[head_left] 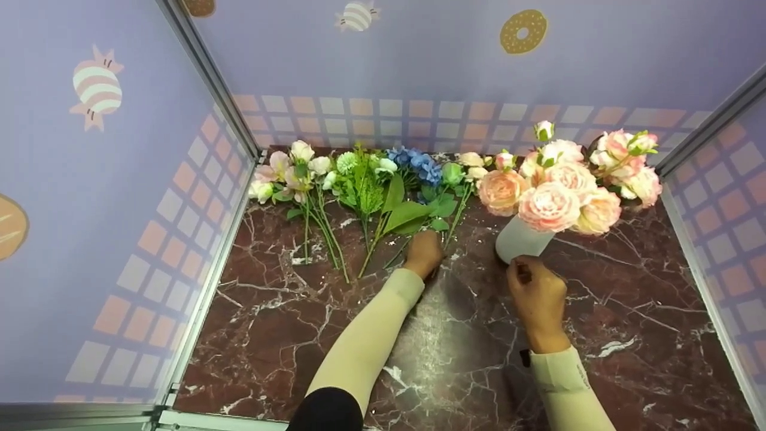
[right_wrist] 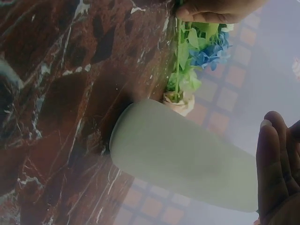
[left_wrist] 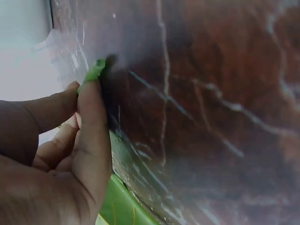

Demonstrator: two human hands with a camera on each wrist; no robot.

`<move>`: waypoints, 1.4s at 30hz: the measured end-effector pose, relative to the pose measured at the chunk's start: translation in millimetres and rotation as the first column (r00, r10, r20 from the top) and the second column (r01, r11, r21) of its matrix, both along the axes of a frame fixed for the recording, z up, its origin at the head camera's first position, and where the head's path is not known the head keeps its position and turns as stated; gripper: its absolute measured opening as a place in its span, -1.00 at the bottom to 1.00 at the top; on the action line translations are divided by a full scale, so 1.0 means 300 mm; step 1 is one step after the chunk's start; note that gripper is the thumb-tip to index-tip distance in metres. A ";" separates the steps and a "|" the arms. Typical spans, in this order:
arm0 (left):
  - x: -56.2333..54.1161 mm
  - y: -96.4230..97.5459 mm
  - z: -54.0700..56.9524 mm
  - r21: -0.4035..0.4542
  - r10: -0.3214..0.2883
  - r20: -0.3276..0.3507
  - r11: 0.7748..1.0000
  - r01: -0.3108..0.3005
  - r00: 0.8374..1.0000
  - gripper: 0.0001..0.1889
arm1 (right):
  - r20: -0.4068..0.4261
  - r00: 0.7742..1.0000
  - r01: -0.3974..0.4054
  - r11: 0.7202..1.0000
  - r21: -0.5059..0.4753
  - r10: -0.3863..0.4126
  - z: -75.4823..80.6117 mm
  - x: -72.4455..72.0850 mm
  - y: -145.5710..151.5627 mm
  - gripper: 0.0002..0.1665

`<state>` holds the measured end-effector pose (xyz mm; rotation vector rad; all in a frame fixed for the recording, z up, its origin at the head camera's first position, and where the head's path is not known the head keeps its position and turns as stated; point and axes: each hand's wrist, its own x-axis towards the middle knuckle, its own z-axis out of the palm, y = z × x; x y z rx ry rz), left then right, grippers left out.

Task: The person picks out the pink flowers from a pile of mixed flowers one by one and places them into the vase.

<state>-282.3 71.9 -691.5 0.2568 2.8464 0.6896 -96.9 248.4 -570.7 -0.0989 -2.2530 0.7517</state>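
Note:
My left hand [head_left: 423, 254] pinches the cut end of a green flower stem [left_wrist: 95, 70] between thumb and fingers, low over the table. Which bloom it belongs to I cannot tell. Green leaves [head_left: 410, 216] and blue hydrangeas [head_left: 419, 163] lie just beyond that hand. Near the base of a white vase [head_left: 522, 240], my right hand [head_left: 538, 299] hovers with fingers loosely bent and nothing in them. The right wrist view has its fingers [right_wrist: 272, 164] beside the upright vase [right_wrist: 183, 152]. Large pink-peach roses [head_left: 550, 203] fill the vase's top and hide its mouth.
White and pale pink flowers [head_left: 293, 170] lie at the back left, their stems pointing toward me. More pink blooms [head_left: 634, 164] are at the back right. Patterned panels [head_left: 389, 60] enclose the dark red marbled table [head_left: 269, 347] on three sides.

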 end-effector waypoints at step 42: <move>0.130 -0.116 -0.021 0.477 0.058 -0.160 0.879 0.025 0.985 -0.83 | 0.139 0.989 -0.037 0.999 -0.029 0.041 -0.020 0.013 -0.029 -0.94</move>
